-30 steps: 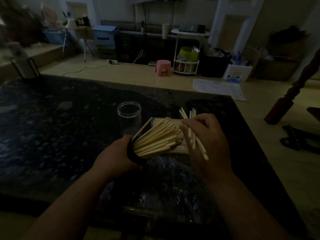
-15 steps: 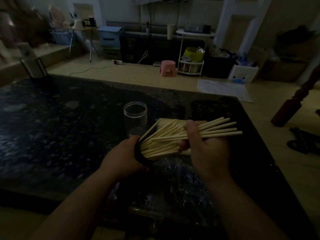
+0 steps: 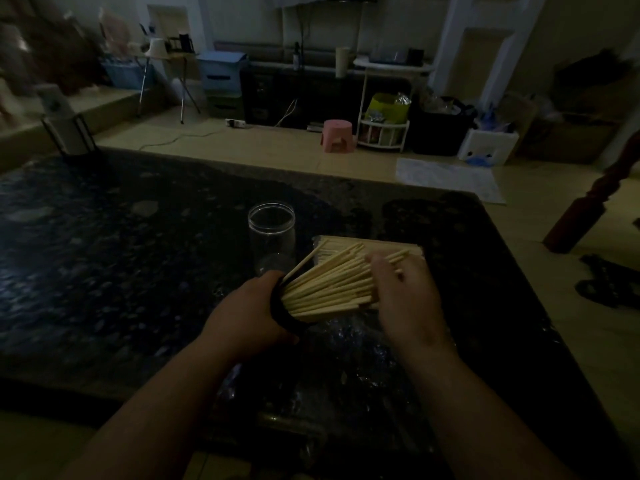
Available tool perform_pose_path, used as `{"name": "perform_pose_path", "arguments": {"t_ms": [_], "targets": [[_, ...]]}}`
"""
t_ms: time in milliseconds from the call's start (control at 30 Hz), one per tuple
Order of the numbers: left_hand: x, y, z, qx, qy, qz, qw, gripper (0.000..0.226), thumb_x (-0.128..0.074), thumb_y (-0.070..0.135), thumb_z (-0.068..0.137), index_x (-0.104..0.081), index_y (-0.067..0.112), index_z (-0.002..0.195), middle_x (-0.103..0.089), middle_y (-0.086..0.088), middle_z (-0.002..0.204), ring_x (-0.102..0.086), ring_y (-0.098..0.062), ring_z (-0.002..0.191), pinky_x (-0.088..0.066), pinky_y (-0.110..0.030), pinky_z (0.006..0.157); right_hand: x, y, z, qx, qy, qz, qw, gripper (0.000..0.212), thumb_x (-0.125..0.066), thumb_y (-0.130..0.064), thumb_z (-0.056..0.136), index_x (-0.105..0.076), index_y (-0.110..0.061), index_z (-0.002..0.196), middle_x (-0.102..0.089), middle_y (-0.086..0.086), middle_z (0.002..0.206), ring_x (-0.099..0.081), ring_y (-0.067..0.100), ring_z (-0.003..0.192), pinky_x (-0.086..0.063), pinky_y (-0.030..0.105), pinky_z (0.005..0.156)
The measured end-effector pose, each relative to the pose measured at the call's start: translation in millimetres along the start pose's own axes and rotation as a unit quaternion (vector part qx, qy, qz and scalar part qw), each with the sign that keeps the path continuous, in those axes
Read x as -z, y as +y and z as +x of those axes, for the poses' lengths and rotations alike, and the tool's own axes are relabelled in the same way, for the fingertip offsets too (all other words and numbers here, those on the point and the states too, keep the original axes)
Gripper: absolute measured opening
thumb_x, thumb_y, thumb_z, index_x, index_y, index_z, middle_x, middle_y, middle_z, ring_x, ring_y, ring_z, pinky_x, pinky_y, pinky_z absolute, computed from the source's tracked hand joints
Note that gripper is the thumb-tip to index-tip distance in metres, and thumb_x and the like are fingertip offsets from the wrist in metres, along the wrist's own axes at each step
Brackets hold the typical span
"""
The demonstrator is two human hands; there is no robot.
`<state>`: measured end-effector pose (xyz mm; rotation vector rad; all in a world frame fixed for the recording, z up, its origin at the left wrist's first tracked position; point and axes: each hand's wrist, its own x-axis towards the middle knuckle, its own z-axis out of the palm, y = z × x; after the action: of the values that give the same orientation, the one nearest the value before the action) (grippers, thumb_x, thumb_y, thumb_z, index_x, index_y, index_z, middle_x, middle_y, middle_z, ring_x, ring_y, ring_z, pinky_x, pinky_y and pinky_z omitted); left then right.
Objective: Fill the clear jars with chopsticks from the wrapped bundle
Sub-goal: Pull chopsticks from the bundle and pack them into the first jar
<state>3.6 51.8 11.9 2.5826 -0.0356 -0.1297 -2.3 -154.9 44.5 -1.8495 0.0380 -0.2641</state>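
A: Left hand (image 3: 249, 313)?
B: Grips the dark-rimmed jar (image 3: 281, 315), tipped with its mouth toward 3 o'clock. Chopsticks (image 3: 332, 285) fan out of it.
A: Right hand (image 3: 405, 299)?
B: At 3 o'clock of that jar, fingers curled over the chopsticks' outer ends.
A: Other items?
B: Empty jar (image 3: 272, 230) upright at 12 o'clock of the left hand. Wrapped bundle (image 3: 374, 244) flat on the dark table (image 3: 138, 254) at 1 o'clock, behind the fan.
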Motion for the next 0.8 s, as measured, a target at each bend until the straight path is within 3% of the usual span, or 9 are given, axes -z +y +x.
{"name": "perform_pose_path", "arguments": {"t_ms": [67,133,200,333,433,533,633,700,800], "targets": [[0,0,0,-0.001,-0.002,-0.002,1.0,0.083,-0.085,0.043,0.049,-0.047,0.04,0.123,-0.059,0.013,0.109,-0.06,-0.01,0.096,-0.054,-0.037,0.083,0,0,-1,0.012,-0.006,-0.031,0.999,0.004,-0.062,-0.03,0.092,-0.063,-0.026,0.092,-0.061,0.001,0.109,-0.06,0.01,0.092,-0.047,0.013,0.07],[0,0,0,-0.002,-0.002,0.001,1.0,0.084,-0.084,0.046,0.048,-0.046,0.04,0.123,-0.059,0.013,0.108,-0.06,-0.009,0.094,-0.054,-0.037,0.082,2,-1,-3,0.014,0.004,-0.008,1.0,0.03,-0.068,-0.024,0.088,-0.056,-0.03,0.115,-0.056,-0.005,0.116,-0.057,0.007,0.098,-0.047,0.014,0.073],[0,0,0,-0.002,-0.001,0.006,1.0,0.084,-0.083,0.047,0.048,-0.046,0.041,0.123,-0.059,0.013,0.107,-0.06,-0.01,0.093,-0.054,-0.036,0.081,3,-6,-4,0.004,0.032,0.019,0.999,0.038,-0.06,-0.029,0.093,-0.049,-0.031,0.13,-0.053,-0.009,0.121,-0.054,0.009,0.106,-0.046,0.024,0.084],[0,2,-1,-0.002,0.002,0.011,1.0,0.081,-0.084,0.045,0.051,-0.047,0.038,0.123,-0.059,0.011,0.109,-0.06,-0.011,0.094,-0.053,-0.035,0.08,2,-10,-11,0.028,-0.036,-0.046,0.998,0.045,-0.039,-0.036,0.101,-0.038,-0.028,0.146,-0.042,-0.015,0.137,-0.037,0.0,0.128,-0.031,0.009,0.095],[0,2,-2,-0.001,0.007,0.017,1.0,0.083,-0.085,0.046,0.051,-0.046,0.039,0.124,-0.059,0.012,0.111,-0.06,-0.011,0.096,-0.051,-0.033,0.081,-7,-4,-16,0.069,-0.11,-0.17,0.977,0.058,-0.04,-0.043,0.1,-0.024,-0.023,0.152,-0.022,-0.008,0.158,-0.018,0.006,0.144,-0.02,0.027,0.118],[-1,1,-1,0.0,0.009,0.019,1.0,0.087,-0.085,0.049,0.048,-0.045,0.041,0.125,-0.059,0.012,0.112,-0.06,-0.011,0.096,-0.052,-0.035,0.081,-10,0,-14,0.083,-0.108,-0.194,0.972,0.066,-0.039,-0.052,0.096,-0.023,-0.023,0.152,-0.018,-0.008,0.159,-0.013,0.006,0.146,-0.015,0.03,0.12],[1,2,-2,-0.001,0.006,0.014,1.0,0.088,-0.086,0.047,0.049,-0.044,0.04,0.126,-0.058,0.013,0.112,-0.059,-0.01,0.097,-0.052,-0.035,0.082,-4,-4,-12,0.062,-0.081,-0.117,0.988,0.053,-0.04,-0.046,0.099,-0.036,-0.025,0.147,-0.035,-0.01,0.151,-0.03,0.002,0.137,-0.025,0.019,0.11],[1,3,-3,0.003,0.007,0.0,1.0,0.085,-0.086,0.044,0.051,-0.046,0.038,0.126,-0.058,0.013,0.111,-0.059,-0.009,0.096,-0.053,-0.035,0.082,0,-6,-10,0.068,-0.041,-0.06,0.995,0.042,-0.039,-0.049,0.096,-0.053,-0.029,0.131,-0.053,-0.014,0.131,-0.047,-0.003,0.118,-0.037,0.016,0.098],[2,3,-4,0.01,0.012,-0.015,1.0,0.085,-0.087,0.043,0.053,-0.045,0.036,0.128,-0.059,0.012,0.11,-0.06,-0.009,0.095,-0.054,-0.036,0.082,10,-6,-4,0.062,0.012,-0.046,0.997,0.013,-0.044,-0.031,0.098,-0.057,-0.03,0.101,-0.058,-0.015,0.098,-0.054,-0.005,0.086,-0.039,0.003,0.067]]}}
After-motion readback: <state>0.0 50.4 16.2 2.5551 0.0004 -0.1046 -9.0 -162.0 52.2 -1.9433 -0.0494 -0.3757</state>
